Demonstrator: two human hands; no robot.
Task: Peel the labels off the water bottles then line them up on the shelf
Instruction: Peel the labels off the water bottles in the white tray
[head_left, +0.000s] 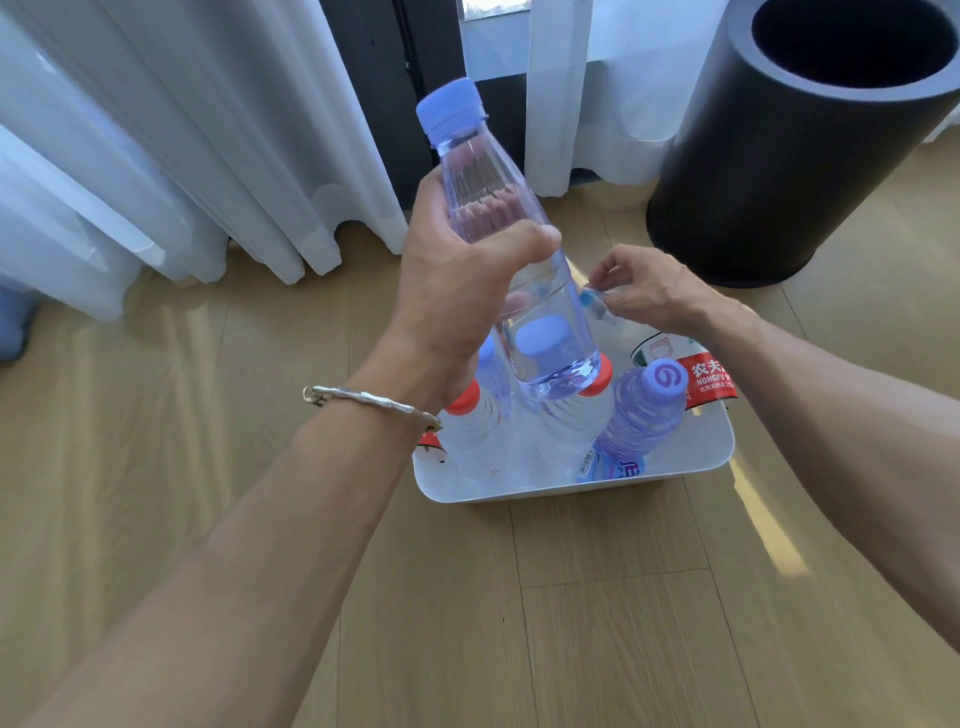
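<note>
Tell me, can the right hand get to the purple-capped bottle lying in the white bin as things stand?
Probably not right now. The right hand is pinching a scrap of label, so it is occupied. Nothing covers the purple-capped bottle in the white bin, which lies just below that hand.

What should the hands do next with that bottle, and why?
Probably the right hand should pull the small blue-and-white label scrap clear of the clear plastic bottle with the lilac cap and drop it. The left hand grips that bottle, whose body already looks bare, while the scrap seems to hang by its side. The black cylindrical bin stands open nearby.
</note>
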